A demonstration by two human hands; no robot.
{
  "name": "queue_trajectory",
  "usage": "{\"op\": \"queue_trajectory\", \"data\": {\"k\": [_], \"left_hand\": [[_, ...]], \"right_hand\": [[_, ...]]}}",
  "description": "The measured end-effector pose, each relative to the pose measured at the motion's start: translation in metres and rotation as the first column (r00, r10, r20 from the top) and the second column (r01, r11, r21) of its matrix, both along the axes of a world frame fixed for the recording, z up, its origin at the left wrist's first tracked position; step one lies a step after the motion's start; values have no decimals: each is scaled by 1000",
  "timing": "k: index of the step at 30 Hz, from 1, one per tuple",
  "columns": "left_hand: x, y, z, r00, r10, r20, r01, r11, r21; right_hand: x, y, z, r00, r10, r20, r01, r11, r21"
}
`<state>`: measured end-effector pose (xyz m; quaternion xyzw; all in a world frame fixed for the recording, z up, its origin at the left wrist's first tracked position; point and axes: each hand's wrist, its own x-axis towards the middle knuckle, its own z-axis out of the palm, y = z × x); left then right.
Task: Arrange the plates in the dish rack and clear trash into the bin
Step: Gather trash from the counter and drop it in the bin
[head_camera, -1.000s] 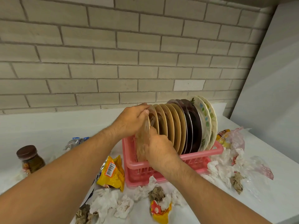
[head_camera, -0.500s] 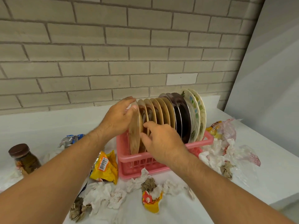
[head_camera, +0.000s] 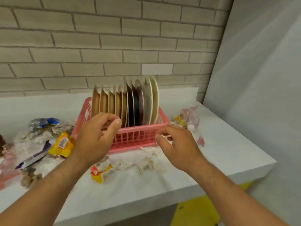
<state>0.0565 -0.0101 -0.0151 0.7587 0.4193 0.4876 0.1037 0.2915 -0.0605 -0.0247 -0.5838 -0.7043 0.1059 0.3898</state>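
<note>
A pink dish rack (head_camera: 143, 128) is standing on the white desk (head_camera: 228, 152), towards the back edge and a little right of the middle. The plates (head_camera: 123, 105) are standing on edge inside it in one close row: tan plates (head_camera: 104, 103) are filling the left end, dark plates (head_camera: 135, 103) are sitting in the middle, and pale plates (head_camera: 151, 98) are leaning at the right end. Motion is blurring their rims.

The left hand (head_camera: 96, 139) is hovering in front of the rack's near left corner. Its grip is apart, with loosely curled fingers, a raised thumb, and nothing held. The right hand (head_camera: 177, 144) is hovering by the rack's near right corner. Its grip is also apart and loosely curled, holding nothing; whether its fingertips are touching the rack, I cannot tell.

Trash is lying all round the rack. Crumpled tissues (head_camera: 146, 158) are lying between the rack and the desk's front edge, with a yellow-and-red wrapper (head_camera: 97, 173) just beside them. A yellow wrapper (head_camera: 62, 144), a purple wrapper (head_camera: 34, 157) and a blue-and-silver wrapper (head_camera: 43, 122) are lying towards the left edge. A pink plastic bag (head_camera: 190, 117) is lying to the right of the rack.
</note>
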Motion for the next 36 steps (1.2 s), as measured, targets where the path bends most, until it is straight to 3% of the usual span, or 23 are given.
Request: {"op": "queue_trajectory", "data": {"k": [6,12,20,30,36], "left_hand": [[36,-37,-13,984,-68,-163,51,993,-105],[53,-52,-18,974,-89,-209,64,990,-124],[52,-79,-49,972,-83,-220,43,982,-182],[132,-28,-14,945,-87,-314,64,994,-84],[208,44,-14,909,-21,-417,-13,997,-80]], "right_hand": [[40,-40,-5,996,-30,84,36,997,-73],[53,-70,-8,984,-115,136,126,989,-71],[61,-88,-14,980,-110,166,123,990,-70],[137,-24,3,975,-160,153,167,985,-35],[209,45,-11,973,-162,164,179,979,-93]]}}
